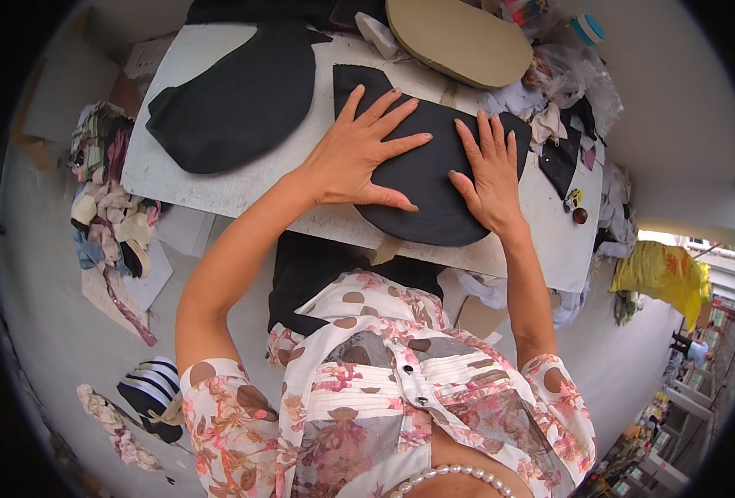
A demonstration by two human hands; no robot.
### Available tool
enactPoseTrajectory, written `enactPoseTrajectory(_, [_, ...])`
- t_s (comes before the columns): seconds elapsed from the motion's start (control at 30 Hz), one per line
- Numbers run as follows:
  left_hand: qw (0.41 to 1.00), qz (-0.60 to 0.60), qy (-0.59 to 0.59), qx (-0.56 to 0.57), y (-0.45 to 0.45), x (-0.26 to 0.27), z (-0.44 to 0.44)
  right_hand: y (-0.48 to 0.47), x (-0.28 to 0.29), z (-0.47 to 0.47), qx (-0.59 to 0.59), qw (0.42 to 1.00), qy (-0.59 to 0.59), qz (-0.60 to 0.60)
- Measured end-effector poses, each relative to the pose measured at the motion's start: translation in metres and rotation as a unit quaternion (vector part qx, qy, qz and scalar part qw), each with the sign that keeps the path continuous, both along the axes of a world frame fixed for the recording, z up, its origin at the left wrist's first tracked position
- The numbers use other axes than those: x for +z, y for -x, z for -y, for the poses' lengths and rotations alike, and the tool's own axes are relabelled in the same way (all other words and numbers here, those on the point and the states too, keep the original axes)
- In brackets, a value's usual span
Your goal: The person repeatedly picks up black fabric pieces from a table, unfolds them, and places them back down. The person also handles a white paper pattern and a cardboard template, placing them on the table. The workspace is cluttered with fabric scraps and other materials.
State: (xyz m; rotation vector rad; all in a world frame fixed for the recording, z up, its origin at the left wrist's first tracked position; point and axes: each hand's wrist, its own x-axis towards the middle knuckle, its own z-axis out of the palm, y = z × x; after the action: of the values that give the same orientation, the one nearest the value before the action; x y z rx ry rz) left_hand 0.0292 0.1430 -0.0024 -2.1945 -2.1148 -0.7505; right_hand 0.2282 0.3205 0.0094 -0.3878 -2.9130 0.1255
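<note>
A black fabric piece (417, 218) with a rounded near edge lies flat on the white tabletop (268, 187) before me. My left hand (370, 146) rests on its left part, palm down with fingers spread. On its right part lies my right hand (487, 168), also palm down, the thumb apart from the fingers. Neither hand grips anything. To the left, apart from my hands, is a second black fabric piece (243, 103) with a curved right edge and a pointed left end.
A tan oval board (464, 40) lies at the back. Fabric scraps and a clear plastic bag (582, 81) crowd the back right. A small dark red ball (579, 216) sits near the right edge. Scrap cloth (115, 218) is heaped left of the table. A yellow bag (660, 274) stands farther right.
</note>
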Motion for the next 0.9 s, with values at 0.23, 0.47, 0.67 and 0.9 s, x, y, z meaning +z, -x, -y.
enactPoseTrajectory(0.23, [0.989,0.048,-0.099,0.103,0.018,-0.023,0.013,0.0,-0.002,-0.004,0.003,1.0,-0.008,0.01])
enactPoseTrajectory(0.47, [0.856,0.193,-0.403,0.26,0.051,-0.008,0.083,0.0,0.014,-0.004,0.003,0.998,0.015,0.053])
enactPoseTrajectory(0.67, [0.754,0.201,-0.459,0.424,0.072,-0.021,0.153,0.046,0.048,0.059,0.103,0.994,0.02,-0.042])
enactPoseTrajectory(0.9, [0.724,0.19,-0.415,0.517,0.084,-0.046,0.169,0.07,0.009,0.072,0.102,0.994,-0.008,0.042])
